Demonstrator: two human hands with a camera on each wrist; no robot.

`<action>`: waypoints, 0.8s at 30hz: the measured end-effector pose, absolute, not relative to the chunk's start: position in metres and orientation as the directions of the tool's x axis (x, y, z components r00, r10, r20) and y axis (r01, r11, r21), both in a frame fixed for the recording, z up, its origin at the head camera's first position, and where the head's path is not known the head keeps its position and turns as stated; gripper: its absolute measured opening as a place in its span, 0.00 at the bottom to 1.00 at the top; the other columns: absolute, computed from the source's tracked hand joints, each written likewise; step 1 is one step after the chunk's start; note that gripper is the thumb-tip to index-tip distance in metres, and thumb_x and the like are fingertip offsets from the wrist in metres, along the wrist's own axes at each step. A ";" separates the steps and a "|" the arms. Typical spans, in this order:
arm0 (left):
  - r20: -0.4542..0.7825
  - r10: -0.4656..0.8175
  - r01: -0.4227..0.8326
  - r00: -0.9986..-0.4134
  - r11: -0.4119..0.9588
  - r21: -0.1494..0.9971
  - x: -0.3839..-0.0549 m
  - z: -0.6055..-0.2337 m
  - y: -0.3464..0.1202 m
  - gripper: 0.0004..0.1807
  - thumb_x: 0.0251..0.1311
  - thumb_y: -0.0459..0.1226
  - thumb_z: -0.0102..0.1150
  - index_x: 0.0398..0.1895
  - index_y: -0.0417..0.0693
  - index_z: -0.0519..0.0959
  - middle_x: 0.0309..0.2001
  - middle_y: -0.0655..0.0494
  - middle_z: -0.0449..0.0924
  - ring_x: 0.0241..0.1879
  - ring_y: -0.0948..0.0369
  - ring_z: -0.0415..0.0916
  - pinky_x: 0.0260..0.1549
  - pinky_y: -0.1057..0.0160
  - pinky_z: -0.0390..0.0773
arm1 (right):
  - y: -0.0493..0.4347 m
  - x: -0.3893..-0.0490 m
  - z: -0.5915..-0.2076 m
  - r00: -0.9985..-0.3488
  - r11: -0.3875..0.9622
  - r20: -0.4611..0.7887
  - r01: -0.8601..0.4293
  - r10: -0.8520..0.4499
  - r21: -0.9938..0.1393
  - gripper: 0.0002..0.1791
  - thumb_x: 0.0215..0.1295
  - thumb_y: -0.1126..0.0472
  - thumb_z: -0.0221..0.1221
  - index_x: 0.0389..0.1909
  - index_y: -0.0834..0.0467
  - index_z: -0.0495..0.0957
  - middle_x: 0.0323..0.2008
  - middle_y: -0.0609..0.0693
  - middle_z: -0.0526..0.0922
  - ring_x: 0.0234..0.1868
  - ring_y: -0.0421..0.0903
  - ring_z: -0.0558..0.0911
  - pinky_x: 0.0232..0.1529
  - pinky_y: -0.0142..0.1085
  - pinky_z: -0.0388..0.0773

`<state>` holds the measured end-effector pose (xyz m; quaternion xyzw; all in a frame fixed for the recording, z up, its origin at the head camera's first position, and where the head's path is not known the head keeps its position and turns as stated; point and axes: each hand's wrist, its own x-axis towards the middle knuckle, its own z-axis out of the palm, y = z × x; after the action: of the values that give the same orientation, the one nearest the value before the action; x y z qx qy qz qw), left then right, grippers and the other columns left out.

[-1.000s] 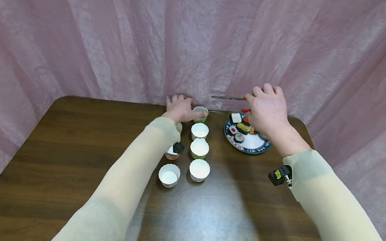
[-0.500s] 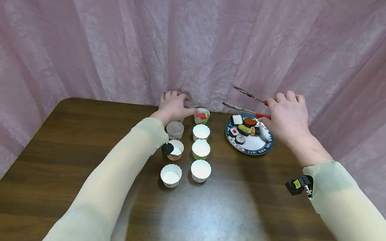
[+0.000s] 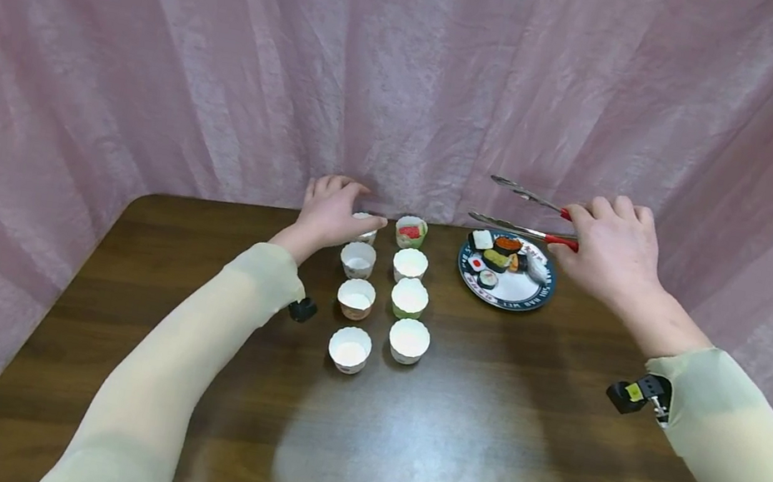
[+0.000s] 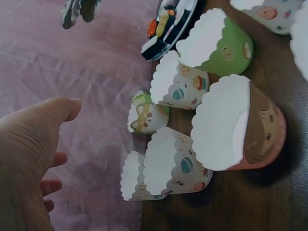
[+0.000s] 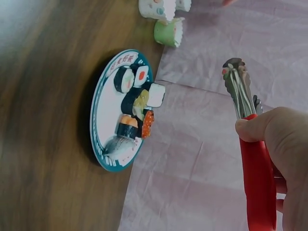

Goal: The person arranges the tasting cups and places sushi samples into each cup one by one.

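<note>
Left hand point(image 3: 332, 214) backed off the green cup point(image 3: 410, 241), fingers loosely spread with nothing in them, right hand point(image 3: 615, 249) slid right, fingers curled round red-handled tongs point(image 5: 255, 163), metal arms well apart, up near the sushi plate point(image 3: 511, 291), eight cups point(image 3: 356, 301) in two rows on the worktop point(image 3: 185, 268), pink curtain point(image 3: 414, 68) behind
</note>
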<state>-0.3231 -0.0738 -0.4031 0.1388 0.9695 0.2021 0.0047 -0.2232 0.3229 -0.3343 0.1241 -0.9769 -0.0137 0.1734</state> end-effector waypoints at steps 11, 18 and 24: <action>0.146 0.324 0.355 -0.935 0.877 0.324 -0.297 -0.406 -0.079 0.43 0.60 0.70 0.57 0.70 0.52 0.73 0.73 0.48 0.62 0.76 0.42 0.49 0.73 0.34 0.36 | 0.345 -0.209 -0.339 -0.913 0.974 0.339 -0.219 -0.227 0.062 0.29 0.60 0.50 0.69 0.58 0.60 0.78 0.50 0.63 0.78 0.50 0.65 0.68 0.50 0.62 0.62; 0.121 0.309 0.331 -0.943 0.902 0.277 -0.278 -0.410 -0.066 0.46 0.58 0.73 0.54 0.71 0.54 0.72 0.73 0.49 0.61 0.77 0.44 0.47 0.73 0.36 0.35 | 0.358 -0.198 -0.347 -0.914 0.975 0.343 -0.215 -0.218 0.046 0.30 0.60 0.49 0.70 0.60 0.58 0.77 0.51 0.63 0.78 0.50 0.66 0.69 0.49 0.63 0.62; 0.103 0.311 0.327 -0.945 0.920 0.216 -0.267 -0.423 -0.046 0.46 0.56 0.76 0.53 0.65 0.53 0.77 0.74 0.48 0.61 0.77 0.44 0.47 0.73 0.36 0.37 | 0.366 -0.190 -0.358 -0.913 0.976 0.345 -0.216 -0.216 0.041 0.31 0.59 0.48 0.71 0.59 0.59 0.77 0.50 0.64 0.79 0.51 0.68 0.70 0.49 0.64 0.62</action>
<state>-0.2673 -0.0462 -0.4226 0.1630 0.9792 0.1160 -0.0333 -0.1902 0.3661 -0.3584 0.1105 -0.9781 -0.0010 0.1763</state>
